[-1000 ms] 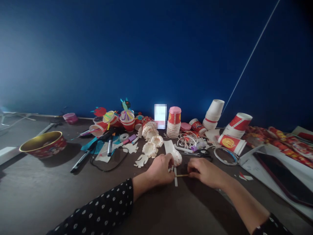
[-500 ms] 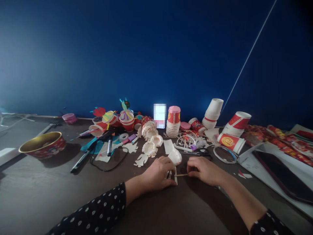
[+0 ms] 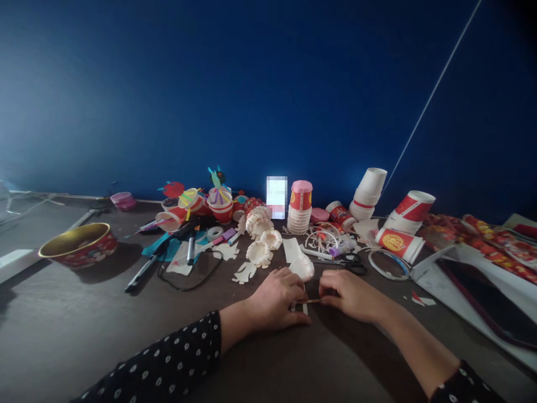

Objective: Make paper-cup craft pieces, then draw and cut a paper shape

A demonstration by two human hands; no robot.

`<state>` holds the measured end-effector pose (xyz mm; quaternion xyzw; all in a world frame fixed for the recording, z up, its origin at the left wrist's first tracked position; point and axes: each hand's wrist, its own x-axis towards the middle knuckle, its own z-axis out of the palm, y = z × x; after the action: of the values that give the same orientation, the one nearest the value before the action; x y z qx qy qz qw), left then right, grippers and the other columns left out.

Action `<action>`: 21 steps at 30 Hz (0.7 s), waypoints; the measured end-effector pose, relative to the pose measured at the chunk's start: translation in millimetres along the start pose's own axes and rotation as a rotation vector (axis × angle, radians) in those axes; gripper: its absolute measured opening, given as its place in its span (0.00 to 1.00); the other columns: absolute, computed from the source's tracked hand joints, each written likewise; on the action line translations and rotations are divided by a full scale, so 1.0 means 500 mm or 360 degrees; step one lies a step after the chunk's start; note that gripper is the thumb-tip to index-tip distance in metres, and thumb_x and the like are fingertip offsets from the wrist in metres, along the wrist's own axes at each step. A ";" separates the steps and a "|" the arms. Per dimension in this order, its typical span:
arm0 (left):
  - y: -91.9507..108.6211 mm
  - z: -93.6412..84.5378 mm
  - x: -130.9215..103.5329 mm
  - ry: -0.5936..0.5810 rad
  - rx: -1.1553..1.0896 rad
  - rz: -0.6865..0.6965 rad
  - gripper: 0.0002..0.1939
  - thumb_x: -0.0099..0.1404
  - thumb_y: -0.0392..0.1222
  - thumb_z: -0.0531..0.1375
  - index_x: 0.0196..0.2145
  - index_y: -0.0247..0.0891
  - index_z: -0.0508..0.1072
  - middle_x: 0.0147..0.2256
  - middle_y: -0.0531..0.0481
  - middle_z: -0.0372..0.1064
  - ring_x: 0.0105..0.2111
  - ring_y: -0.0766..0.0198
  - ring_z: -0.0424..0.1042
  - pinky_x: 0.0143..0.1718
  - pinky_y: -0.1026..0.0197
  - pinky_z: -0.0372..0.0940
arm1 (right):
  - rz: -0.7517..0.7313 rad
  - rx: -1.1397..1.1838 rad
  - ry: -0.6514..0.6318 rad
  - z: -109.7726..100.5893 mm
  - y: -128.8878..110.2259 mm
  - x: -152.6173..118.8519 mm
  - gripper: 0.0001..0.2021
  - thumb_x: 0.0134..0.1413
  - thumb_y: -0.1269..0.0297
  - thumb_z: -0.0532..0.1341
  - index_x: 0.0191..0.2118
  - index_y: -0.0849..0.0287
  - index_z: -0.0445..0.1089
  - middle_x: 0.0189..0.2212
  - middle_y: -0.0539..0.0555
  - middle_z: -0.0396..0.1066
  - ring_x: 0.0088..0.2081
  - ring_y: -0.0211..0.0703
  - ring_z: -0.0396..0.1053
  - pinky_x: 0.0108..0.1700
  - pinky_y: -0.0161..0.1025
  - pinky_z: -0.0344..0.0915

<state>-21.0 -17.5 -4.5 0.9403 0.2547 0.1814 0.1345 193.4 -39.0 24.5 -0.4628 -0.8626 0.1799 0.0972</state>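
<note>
Low over the near table, my right hand pinches a thin wooden stick between thumb and fingers. The stick's other end reaches toward my left hand. That hand is bent over narrow white paper strips, holding them down on the table, its thumb stretched along the near side. The strips are partly hidden under its fingers. Just beyond my fingertips lies a white, scalloped paper cup piece. Several similar cut pieces lie in a row farther off.
A stack of paper cups stands behind, with more cups to the right. Scissors, a tape roll, and a dark phone lie on the right. Markers and a gold-rimmed bowl are on the left.
The gap between my hands has narrowed, and less of the stick shows between them. My left hand has shifted slightly right. The whole view has moved a little.
</note>
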 end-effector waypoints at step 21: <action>-0.001 0.007 0.003 0.0012 0.0141 0.0105 0.12 0.60 0.49 0.60 0.35 0.37 0.74 0.35 0.46 0.72 0.38 0.58 0.69 0.38 0.58 0.59 | -0.0261 0.0009 0.0070 0.018 -0.033 0.004 0.07 0.46 0.73 0.62 0.34 0.58 0.69 0.35 0.53 0.69 0.38 0.45 0.65 0.38 0.38 0.59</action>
<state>-18.6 -16.8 -7.2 0.9525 0.2318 0.1779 0.0855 176.9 -47.7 22.6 -0.3941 -0.8947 0.1635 0.1318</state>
